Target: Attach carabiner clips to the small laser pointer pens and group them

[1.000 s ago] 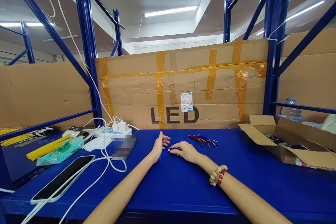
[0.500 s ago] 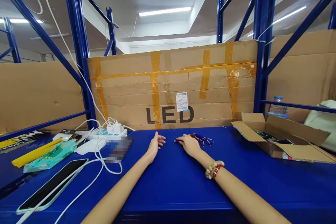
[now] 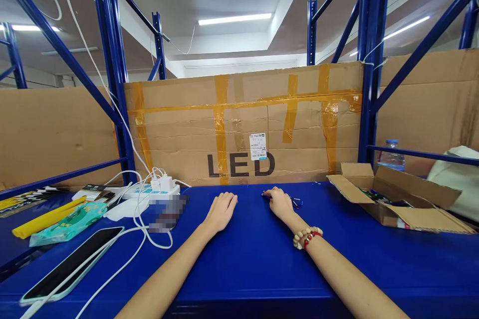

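Note:
My left hand point(image 3: 220, 212) lies palm down on the blue shelf top point(image 3: 239, 254), fingers stretched out, holding nothing. To its right, my right hand point(image 3: 281, 205) is curled over a small cluster of shiny blue and dark red carabiner clips point(image 3: 297, 203). One end of a clip pokes out left of its fingertips, and others show just past the knuckles on the right. Most of the cluster is hidden under the hand. A beaded bracelet point(image 3: 301, 237) circles the right wrist.
An opened cardboard box point(image 3: 389, 215) with small items stands at right, a water bottle point(image 3: 391, 157) behind it. At left lie a phone point(image 3: 71, 264), white cables, a power strip point(image 3: 164, 190), a green packet point(image 3: 69, 224) and a yellow roll point(image 3: 48, 217). A cardboard panel point(image 3: 243, 129) closes the back.
My left hand has turned from on its edge to palm down. My right hand has shifted right onto the clips, covering most of them.

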A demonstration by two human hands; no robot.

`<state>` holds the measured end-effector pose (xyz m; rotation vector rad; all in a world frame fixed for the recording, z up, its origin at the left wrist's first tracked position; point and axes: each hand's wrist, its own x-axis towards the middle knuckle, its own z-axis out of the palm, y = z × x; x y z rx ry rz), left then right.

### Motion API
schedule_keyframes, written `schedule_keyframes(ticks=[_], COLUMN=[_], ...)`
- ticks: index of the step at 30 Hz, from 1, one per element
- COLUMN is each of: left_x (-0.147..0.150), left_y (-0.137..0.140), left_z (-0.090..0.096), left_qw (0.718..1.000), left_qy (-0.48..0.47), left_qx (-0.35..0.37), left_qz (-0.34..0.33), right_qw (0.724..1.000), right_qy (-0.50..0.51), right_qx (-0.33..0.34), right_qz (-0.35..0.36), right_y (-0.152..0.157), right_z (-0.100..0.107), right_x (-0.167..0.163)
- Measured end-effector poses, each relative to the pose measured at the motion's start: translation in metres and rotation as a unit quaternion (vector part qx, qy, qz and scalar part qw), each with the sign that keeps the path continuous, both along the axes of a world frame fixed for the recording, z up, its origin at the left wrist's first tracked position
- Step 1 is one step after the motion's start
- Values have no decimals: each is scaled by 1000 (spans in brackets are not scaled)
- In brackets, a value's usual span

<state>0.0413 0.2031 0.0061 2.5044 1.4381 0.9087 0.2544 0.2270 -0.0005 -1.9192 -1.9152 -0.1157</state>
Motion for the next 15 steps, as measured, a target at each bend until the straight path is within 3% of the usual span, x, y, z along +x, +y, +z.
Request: schedule_keyframes(ticks=[4,8,9,11,12,13,14,15], left_x=[-1,7,11,16,18,18,17,16], left_y=[-14,-48,-65,-106,-130,-153,-176,-197], left_z=[19,33,35,38,39,40,41,43], left_qw=[990,969,968,962,943,910,905,939], left_qy=[56,7,-33,-146,-199,-213,-172,-62], left_qx=[127,235,232,141,81,79,126,161], left_qz=[-26,-71,-88,-181,-254,-346,-368,-297], right_qw=[1000,998,997,994,993,992,991,990], right_qy=[21,50,58,75,83,91,100,109], right_qx=[16,48,57,72,78,82,83,83], right_qz=[1,13,17,21,21,21,21,21], right_y=[2,4,5,7,8,8,9,10], right_z=[0,0,0,0,0,-1,-1,-2], right_x=[0,0,0,-1,-1,-1,-1,-1])
